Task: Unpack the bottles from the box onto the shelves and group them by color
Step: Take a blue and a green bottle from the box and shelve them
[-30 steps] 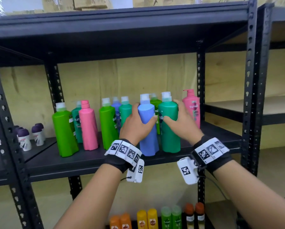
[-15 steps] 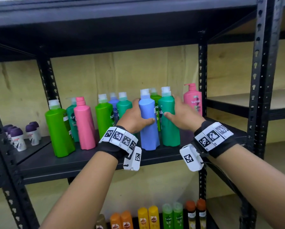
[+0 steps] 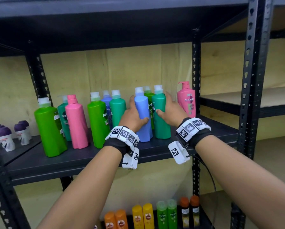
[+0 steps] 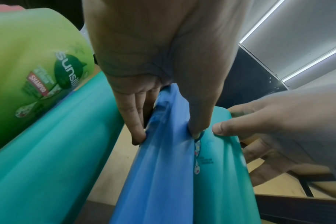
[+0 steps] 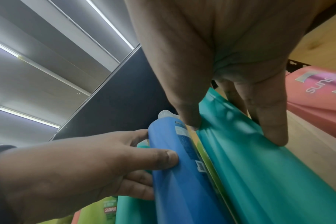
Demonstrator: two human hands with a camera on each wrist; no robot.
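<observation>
A blue bottle (image 3: 141,104) stands upright on the black shelf (image 3: 72,162), and my left hand (image 3: 133,116) grips its body between thumb and fingers. That grip shows close up in the left wrist view, left hand (image 4: 167,136) on the blue bottle (image 4: 163,174). Right beside it, touching, stands a teal bottle (image 3: 160,126), which my right hand (image 3: 170,111) holds. The right wrist view has my right hand (image 5: 234,131) with thumb and fingers on either side of the teal bottle (image 5: 259,174). A lime green bottle is wedged behind the two.
To the left stand lime green (image 3: 50,129), pink (image 3: 76,123), green (image 3: 97,119) and teal (image 3: 117,109) bottles. A pink pump bottle (image 3: 186,100) stands by the upright post (image 3: 195,71). Purple-capped roll-ons (image 3: 6,138) sit far left. Small bottles (image 3: 143,215) fill the lower shelf.
Both held bottles stand slightly deeper on the shelf than before. My left thumb sits lower on the blue bottle. The head view has tilted downward.
</observation>
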